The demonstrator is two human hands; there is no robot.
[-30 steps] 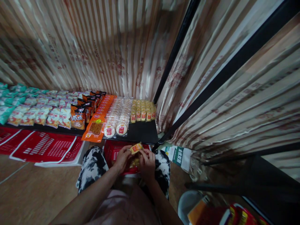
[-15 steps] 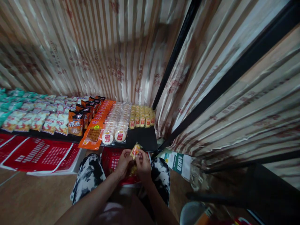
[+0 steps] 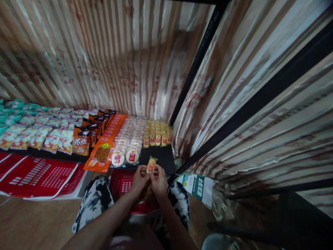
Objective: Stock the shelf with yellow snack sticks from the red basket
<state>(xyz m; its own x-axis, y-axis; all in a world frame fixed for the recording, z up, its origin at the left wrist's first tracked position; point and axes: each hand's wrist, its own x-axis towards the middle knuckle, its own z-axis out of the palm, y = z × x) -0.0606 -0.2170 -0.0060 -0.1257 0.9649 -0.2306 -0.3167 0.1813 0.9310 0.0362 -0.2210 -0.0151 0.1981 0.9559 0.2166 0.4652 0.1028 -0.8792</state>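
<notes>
Between my two hands is a small yellow snack packet in clear wrap with a red label, held upright. My left hand pinches its left side, and my right hand grips its right side. Just under them, between my knees, sits a red basket with more yellow packets inside, partly hidden by my hands. Ahead, rows of matching yellow packets stand on a black shelf. Left of those lie two rows of round white wrapped crackers.
Orange stick-snack bags, black-and-orange bags and white snack bags line the shelf leftward. A red perforated basket is below. Black metal bars cross before a striped curtain. A green-white plastic bag lies right.
The packet has turned from slanted to more upright in my hands. My view has shifted slightly, so the shelf goods appear a little lower and farther left.
</notes>
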